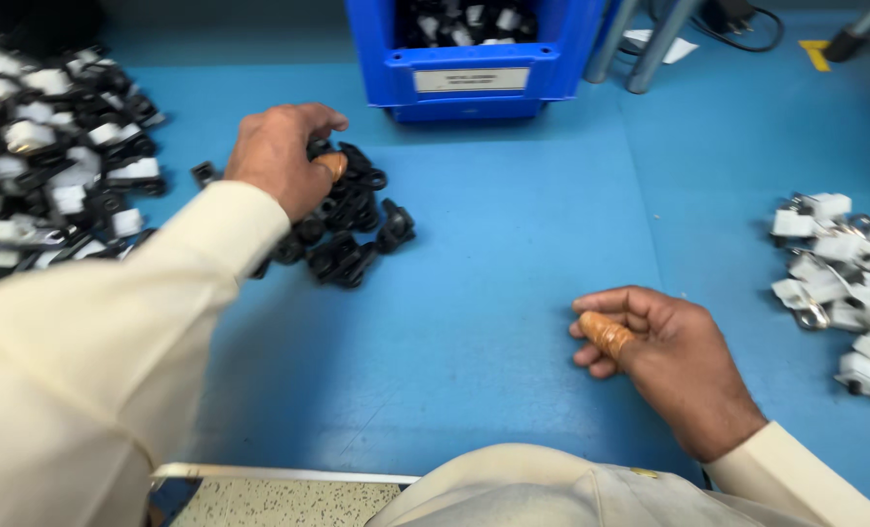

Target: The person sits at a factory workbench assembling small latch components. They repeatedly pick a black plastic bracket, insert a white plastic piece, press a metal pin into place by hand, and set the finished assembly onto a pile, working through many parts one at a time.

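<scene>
Left hand (281, 156) is planted on top of a small heap of black plastic clips (349, 232) on the blue counter (513, 244). Its fingers are curled down into the pile, and the thumb, wearing an orange rubber cot, presses against one of the pieces. It looks like it's pinching a clip, but the hand covers too much to say the grip is really closed on one. The rest of the heap spills out just to the right of and below that hand.

Right hand (664, 351) rests on the counter well apart from the heap, fingers loosely curled in and nothing visible in its grip, with another orange cot on the thumb.

Further left of the left hand sits a big mound of black-and-white assembled parts (49, 166). A blue bin (474, 78) stands just beyond the left hand's fingertips, and a scatter of white pieces with metal rings (845, 283) lies off to the right of the right hand.
</scene>
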Demonstrator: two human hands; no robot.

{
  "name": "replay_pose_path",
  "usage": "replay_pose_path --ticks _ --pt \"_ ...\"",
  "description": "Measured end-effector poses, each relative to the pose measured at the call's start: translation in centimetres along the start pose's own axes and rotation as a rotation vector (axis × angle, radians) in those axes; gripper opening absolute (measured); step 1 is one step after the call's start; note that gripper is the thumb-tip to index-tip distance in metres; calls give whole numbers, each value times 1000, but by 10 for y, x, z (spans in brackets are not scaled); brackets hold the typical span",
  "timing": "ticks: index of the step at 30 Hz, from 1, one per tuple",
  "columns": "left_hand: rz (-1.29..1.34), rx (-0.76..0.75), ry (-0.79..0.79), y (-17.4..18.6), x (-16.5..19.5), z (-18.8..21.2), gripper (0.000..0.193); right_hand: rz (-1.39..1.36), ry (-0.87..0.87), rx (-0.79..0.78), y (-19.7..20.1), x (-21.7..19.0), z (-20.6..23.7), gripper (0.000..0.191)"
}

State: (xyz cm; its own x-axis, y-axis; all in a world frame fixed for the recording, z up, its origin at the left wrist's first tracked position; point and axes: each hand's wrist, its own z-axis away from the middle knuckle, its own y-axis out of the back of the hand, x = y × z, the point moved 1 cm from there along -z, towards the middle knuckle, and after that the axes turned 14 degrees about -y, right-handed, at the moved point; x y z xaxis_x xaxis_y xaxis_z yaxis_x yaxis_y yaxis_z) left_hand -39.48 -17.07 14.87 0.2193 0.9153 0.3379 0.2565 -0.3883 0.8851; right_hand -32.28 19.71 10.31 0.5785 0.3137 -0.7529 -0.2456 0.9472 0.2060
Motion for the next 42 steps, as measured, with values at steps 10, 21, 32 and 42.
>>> replay_pose_path --ticks 10,21,32,42 --pt "-127 -215 -94 -13 4 -21 24 146 226 553 82 68 18 29" --pt "1067 -399 -114 -99 130 17 50 196 245 848 156 153 -12 52" --pt "601 -276 201 -92 143 41 28 526 5 700 103 80 26 43" --pt "308 -527 102 -77 189 49 41 761 -78 846 64 71 35 50"
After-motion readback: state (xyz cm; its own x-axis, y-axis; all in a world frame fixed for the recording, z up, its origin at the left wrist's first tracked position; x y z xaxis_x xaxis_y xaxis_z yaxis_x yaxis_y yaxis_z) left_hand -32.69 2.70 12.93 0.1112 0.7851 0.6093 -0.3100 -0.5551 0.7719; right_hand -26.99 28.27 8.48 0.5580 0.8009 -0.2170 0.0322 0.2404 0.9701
